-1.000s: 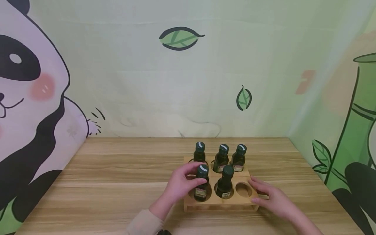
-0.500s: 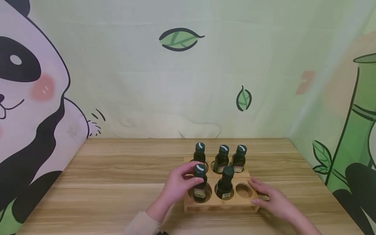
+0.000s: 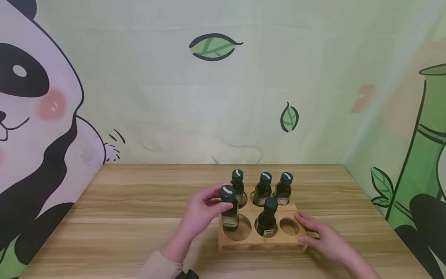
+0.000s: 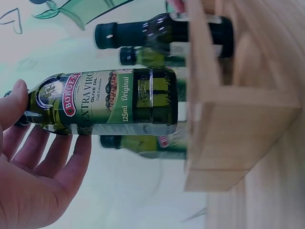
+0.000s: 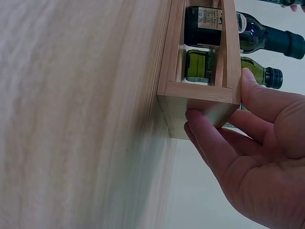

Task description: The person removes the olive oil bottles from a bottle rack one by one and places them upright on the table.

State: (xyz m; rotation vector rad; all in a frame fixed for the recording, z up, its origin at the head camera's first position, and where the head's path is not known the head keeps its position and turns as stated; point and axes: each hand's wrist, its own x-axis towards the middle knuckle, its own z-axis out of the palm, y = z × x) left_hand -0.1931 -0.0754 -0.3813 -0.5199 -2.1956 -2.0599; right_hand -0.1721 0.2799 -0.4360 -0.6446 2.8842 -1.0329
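My left hand [image 3: 198,213] pinches a small olive oil bottle [image 4: 105,100] near its dark cap. In the head view this bottle stands upright over the front-left hole of a wooden bottle rack [image 3: 261,247], its base above the top board in the left wrist view. With thumb on top and fingers against the end panel, my right hand [image 3: 324,236] grips the rack's right end. A taller-necked dark bottle [image 3: 267,221] sits in the front-middle hole. Behind stand three bottles with pale marks on their caps, such as the back-middle one [image 3: 263,193].
The front-right hole [image 3: 289,226] of the rack shows bare. The rack stands on a wood-grain table [image 3: 139,209], toward its right half. A cloth backdrop [image 3: 156,77] with panda and leaf drawings rises behind the table.
The left hand has lifted the olive oil bottle up and to the left, out of the front-left hole. My right hand and the rack have stayed put.
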